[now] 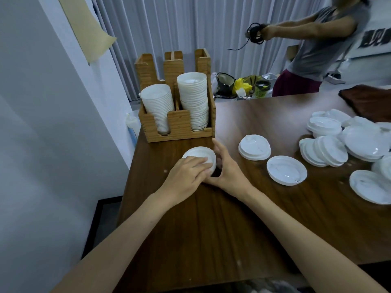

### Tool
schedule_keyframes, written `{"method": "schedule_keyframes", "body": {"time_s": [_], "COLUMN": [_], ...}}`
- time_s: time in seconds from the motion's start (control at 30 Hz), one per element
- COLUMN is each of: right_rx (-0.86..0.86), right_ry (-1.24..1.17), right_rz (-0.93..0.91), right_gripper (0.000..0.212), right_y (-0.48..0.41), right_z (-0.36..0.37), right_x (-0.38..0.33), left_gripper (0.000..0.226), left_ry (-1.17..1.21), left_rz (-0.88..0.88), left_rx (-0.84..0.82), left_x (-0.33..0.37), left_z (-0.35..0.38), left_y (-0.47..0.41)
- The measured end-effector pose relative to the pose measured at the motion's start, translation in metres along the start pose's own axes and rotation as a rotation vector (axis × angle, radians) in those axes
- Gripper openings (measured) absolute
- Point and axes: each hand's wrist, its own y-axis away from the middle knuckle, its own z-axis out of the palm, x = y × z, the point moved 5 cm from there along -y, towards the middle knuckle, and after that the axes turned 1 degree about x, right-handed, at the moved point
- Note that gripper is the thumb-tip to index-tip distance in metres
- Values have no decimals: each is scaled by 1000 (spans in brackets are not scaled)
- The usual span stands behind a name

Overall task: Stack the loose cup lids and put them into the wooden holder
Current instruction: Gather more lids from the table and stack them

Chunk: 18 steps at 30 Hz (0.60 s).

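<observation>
holder: the wooden holder (pixel 179 125) sits at the back left corner of the table (pixel 211 229), and everything below is placed relative to it
front slots: a tall lid column (pixel 157 106) in the left slot, a taller one (pixel 193 98) in the right slot, both poking well above the holder's front wall
small lid stack (pixel 197 154): on the table just in front of the holder, sandwiched between both hands
left hand (pixel 186 174): fingers together and laid pretty flat over the top of the small lid stack, pressing on it
right hand (pixel 227 170): cupped against the stack's right edge, fingers curled up one side and thumb down below, so it's gripping it
short stack (pixel 254 147): right of the holder, near it, dome side up
upturned lid (pixel 286 170): further right, hollow side up
loose pile (pixel 349 140): way off to the right, lids leaning on each other
brown cloth (pixel 368 100): behind that pile
other person (pixel 317 49): standing beyond the table, right of the holder, holding a black cord (pixel 255 33)
</observation>
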Motion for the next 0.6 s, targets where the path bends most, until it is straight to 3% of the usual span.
{"method": "schedule_keyframes", "body": {"time_s": [0.13, 0.23, 0.37, 0.47, 0.6], "right_rx": [105, 178, 251, 214, 246], "right_ry": [237, 447, 717, 690, 699], "right_rz": [-55, -28, 212, 345, 348], "right_gripper": [98, 88, 67, 75, 79], "right_y": [3, -2, -20, -30, -30], "right_z": [-34, -53, -70, -77, -85], "right_x": [2, 13, 36, 48, 46], "left_gripper": [57, 53, 47, 38, 35], "left_ry": [22, 13, 117, 199, 243], "left_rz": [-20, -38, -82, -159, -217], "left_rx": [7, -44, 2, 122, 164], "left_x": [3, 3, 3, 2, 4], "left_z": [2, 3, 3, -4, -11], "left_y": [-5, -5, -3, 0, -3]}}
